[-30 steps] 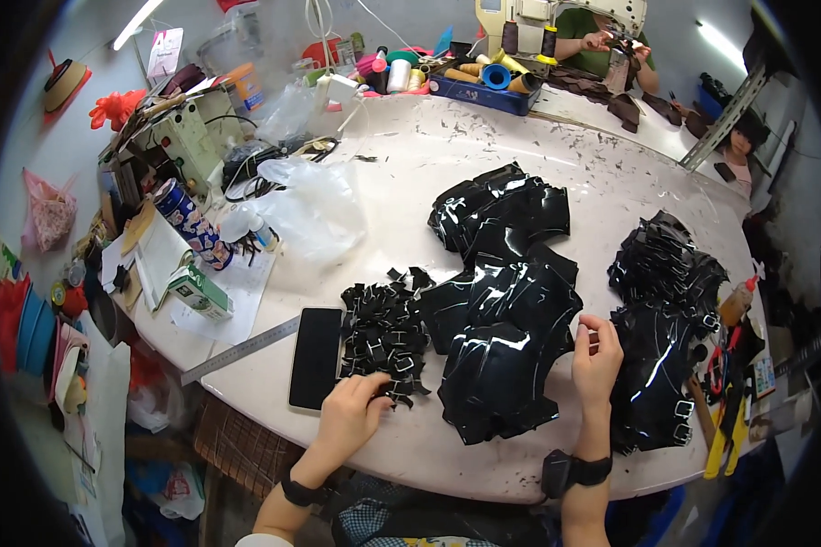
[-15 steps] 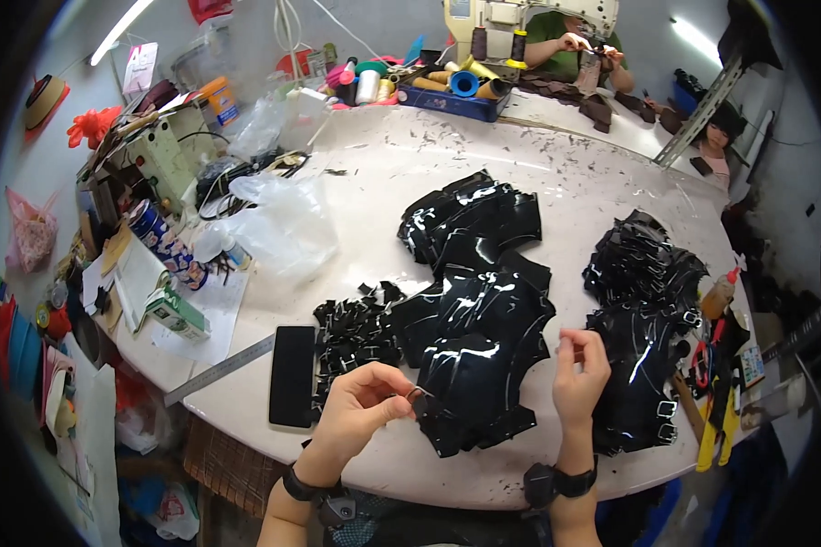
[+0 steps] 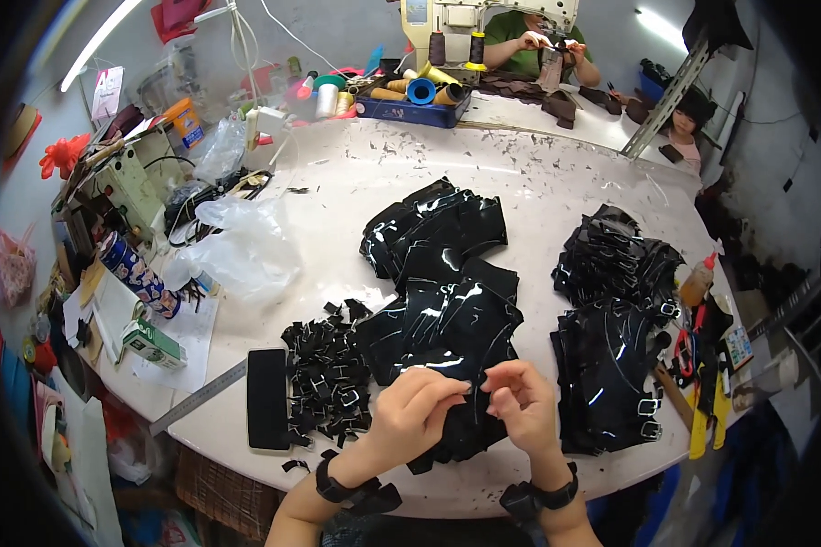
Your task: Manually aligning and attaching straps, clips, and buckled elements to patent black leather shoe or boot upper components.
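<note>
Apparently, left hand (image 3: 418, 412) and right hand (image 3: 524, 403) cooperate above glossy black leather-like panels (image 3: 456, 314). Whether curled fingers grip anything is unclear; precision seems needed next.

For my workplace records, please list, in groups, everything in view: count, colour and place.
Glossy flat pieces: many, black, table centre
Small buckled straps: many, black, left of centre
Glossy buckled pieces: many, black, right
Rectangular phone: one, black, beside straps
Metal ruler: one, silver, beside phone
Rectangular spool tray: one, blue, far edge
Mixed clutter: uncounted, multicoloured, both sides
People: two, green and pink clothing, far side
Left hand: one, bare, centre front
Right hand: one, bare, beside left
</note>
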{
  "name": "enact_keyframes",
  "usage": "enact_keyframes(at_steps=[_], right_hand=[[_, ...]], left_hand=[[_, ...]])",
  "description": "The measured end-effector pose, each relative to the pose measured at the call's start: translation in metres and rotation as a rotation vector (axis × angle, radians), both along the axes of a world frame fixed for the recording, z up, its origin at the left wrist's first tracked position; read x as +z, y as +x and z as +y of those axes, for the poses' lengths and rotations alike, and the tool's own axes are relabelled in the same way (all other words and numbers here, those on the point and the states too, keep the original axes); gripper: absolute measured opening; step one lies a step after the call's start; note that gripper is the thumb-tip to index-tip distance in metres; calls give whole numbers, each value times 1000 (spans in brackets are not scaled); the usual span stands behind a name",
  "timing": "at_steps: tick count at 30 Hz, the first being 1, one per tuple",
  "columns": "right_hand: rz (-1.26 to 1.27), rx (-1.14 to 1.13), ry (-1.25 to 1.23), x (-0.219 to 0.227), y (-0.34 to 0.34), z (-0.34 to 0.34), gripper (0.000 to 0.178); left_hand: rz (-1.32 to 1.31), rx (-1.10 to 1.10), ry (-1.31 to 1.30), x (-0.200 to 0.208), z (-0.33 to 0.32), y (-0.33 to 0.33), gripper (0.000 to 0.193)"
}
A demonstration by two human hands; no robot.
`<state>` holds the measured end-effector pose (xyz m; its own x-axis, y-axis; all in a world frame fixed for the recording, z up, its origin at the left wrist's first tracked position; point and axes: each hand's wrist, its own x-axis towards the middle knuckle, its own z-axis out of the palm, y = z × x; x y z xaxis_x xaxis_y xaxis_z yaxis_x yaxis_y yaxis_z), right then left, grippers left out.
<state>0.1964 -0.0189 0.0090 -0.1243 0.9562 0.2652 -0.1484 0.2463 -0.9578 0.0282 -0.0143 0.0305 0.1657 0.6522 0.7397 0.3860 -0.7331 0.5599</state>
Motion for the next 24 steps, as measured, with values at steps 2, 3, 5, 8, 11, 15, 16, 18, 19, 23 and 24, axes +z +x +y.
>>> enact_keyframes(at_steps=[2, 3, 5, 8, 11, 15, 16, 18, 19, 23, 24], right_hand=[[-124, 10, 79, 0, -3, 2, 20], [-119, 8, 76, 0, -2, 3, 20], [-271, 67, 104, 5, -7, 3, 22], [-235, 98, 86, 8, -7, 3, 23], [-172, 140, 56, 2, -3, 3, 23], [-111, 148, 26, 1, -4, 3, 23], [-113, 150, 28, 1, -4, 3, 23], [-67, 180, -1, 0, -5, 2, 24], [-70, 180, 1, -2, -5, 3, 24], [-67, 191, 120, -3, -4, 6, 28], [-150, 176, 192, -2, -4, 7, 29]], left_hand=[[8, -11, 14, -1, -1, 1, 19], [-2, -28, 17, -2, -1, 2, 19], [-40, -47, 28, -4, -2, -3, 18], [-64, -72, 17, -6, -2, -4, 17], [-101, -118, -6, -8, -3, -2, 18], [-99, -81, -154, -3, -5, -1, 35], [-100, -43, -252, -1, -6, -1, 39], [-146, -66, -345, -8, -4, -4, 40], [-191, -93, -439, -12, -2, -5, 42], [-158, -152, -447, -6, -4, -6, 48], [-160, -149, -446, -6, -4, -5, 48]])
